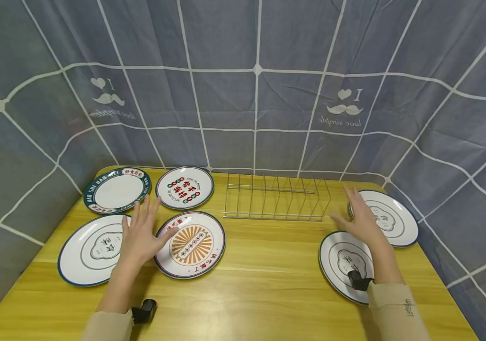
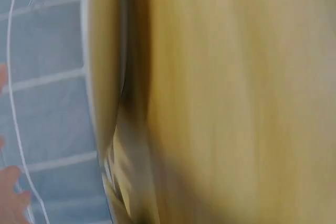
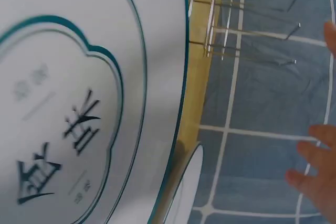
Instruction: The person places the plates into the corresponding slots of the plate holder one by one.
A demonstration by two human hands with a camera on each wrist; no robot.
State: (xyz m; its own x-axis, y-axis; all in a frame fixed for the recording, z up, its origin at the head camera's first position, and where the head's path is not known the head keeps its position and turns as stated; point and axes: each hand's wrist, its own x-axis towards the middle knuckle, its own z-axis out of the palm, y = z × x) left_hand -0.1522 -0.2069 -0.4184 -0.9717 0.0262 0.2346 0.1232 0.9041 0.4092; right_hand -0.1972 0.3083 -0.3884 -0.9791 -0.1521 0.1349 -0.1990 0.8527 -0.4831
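Observation:
In the head view my left hand [image 1: 140, 234] is held with fingers spread above the gap between a white oval plate [image 1: 83, 248] and a round plate with an orange sunburst [image 1: 191, 244]. My right hand [image 1: 361, 220], fingers spread and holding nothing, hovers by a white plate [image 1: 398, 220] at the far right. Below its wrist lies another white plate [image 1: 336, 258], partly hidden by the forearm; it fills much of the right wrist view. A wire dish rack [image 1: 274, 218] stands between the hands. The left wrist view is blurred, with fingers [image 2: 11, 195] at its edge.
Behind the left hand lie a green-rimmed oval plate [image 1: 117, 189] and a white plate with red characters [image 1: 185, 187]. A grey-blue checked curtain [image 1: 225, 99] surrounds the back and sides of the wooden table [image 1: 264, 289].

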